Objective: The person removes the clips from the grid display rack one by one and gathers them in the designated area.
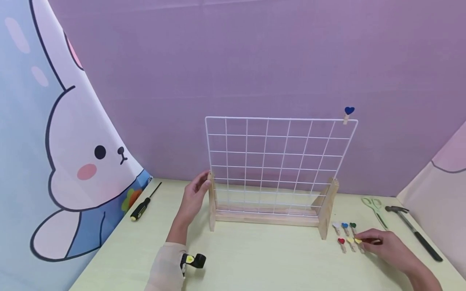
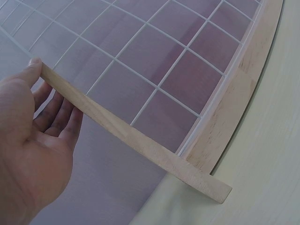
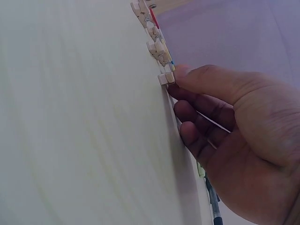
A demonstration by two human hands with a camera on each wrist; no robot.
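The right hand [image 1: 387,247] rests low on the desk [image 1: 255,258] at the near right, thumb and forefinger closed in a pinch on the yellow-heart clothespin [image 1: 358,241], the outermost of a small cluster. The right wrist view shows the thumb tip [image 3: 183,74] pressing that peg's wooden end, with the other fingers curled beneath. Just beside it lie five more heart pegs [image 1: 346,232] in two short rows: white, blue and green behind, red and another yellow in front.

The left hand [image 1: 194,194] stands at the left upright of the wooden stand [image 1: 267,218], fingers loosely spread and fairly straight, thumb on top of the post [image 2: 126,129] and fingers behind it; it steadies rather than clenches. The stand holds a white wire grid [image 1: 278,161] upright, and one blue-heart clothespin [image 1: 347,114] is already clipped to the grid's top right corner.

To do this step well, I judge the pinch should sit on the peg's tail end, so that the jaws can be squeezed open, and the peg should be lifted straight up so the neighbours are not scattered. The left hand's hold on the post should be kept, since the light stand could tip when a peg is pushed onto the wire.

Further out lie a black-handled screwdriver [image 1: 143,204] at the left, and pale green scissors [image 1: 375,207] and a hammer [image 1: 413,230] at the right.
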